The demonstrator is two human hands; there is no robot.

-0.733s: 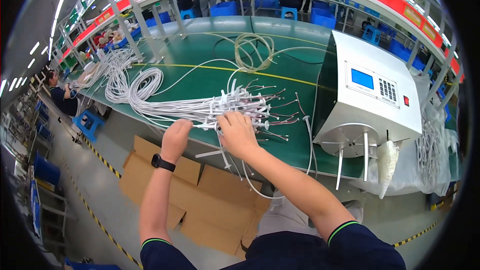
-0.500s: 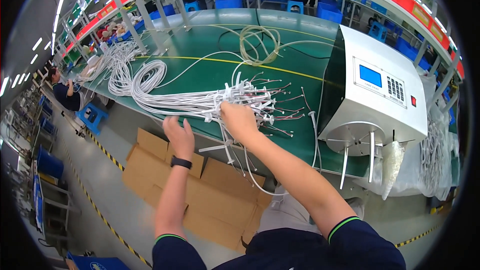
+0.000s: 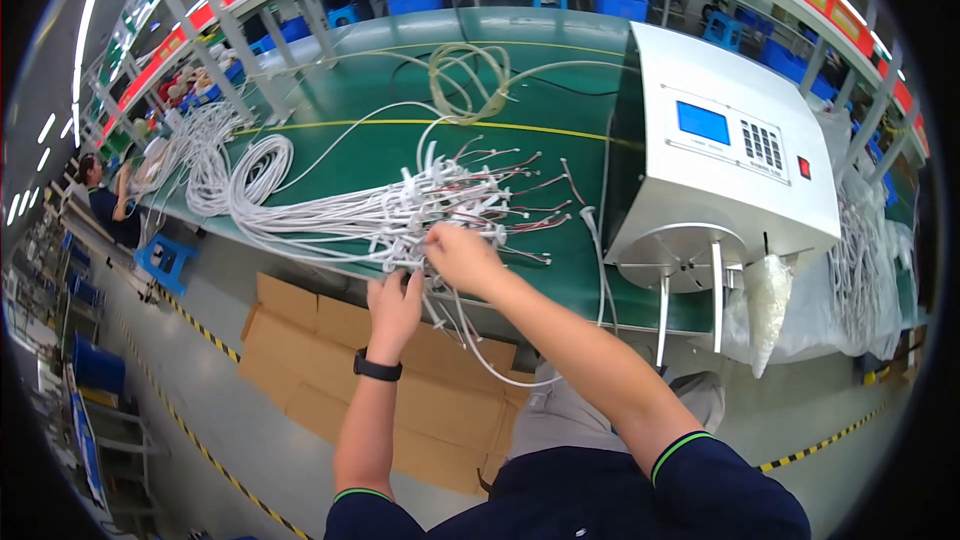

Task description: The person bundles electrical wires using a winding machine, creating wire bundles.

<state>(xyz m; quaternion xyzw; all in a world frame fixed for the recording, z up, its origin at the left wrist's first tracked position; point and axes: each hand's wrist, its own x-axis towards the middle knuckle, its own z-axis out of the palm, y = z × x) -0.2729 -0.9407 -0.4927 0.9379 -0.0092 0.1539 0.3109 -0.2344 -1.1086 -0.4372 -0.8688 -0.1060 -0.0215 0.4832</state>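
A thick bundle of white cables (image 3: 320,212) lies along the near side of the green table. Its ends fan out rightward into white plastic fittings (image 3: 405,208) and thin dark-red wires (image 3: 545,223) with small connectors. My right hand (image 3: 465,260) is closed at the near side of these ends, its fingers around white cable. Just left of it, at the table's edge, my left hand (image 3: 395,312) has its fingers bent against the fittings; what lies between its fingertips is too small to make out. A few cable ends (image 3: 455,318) hang over the edge below my hands.
To the right stands a white machine (image 3: 730,130) with a screen, keypad and a disc (image 3: 682,255) bearing metal posts. A clear tube coil (image 3: 468,85) lies behind the cables. Flattened cardboard (image 3: 370,380) covers the floor. A co-worker (image 3: 110,202) sits at far left.
My left hand has moved up and right from beside the bundle to the cable ends, its fingers closing in. My right hand stays at the ends. The whole view has shifted slightly.
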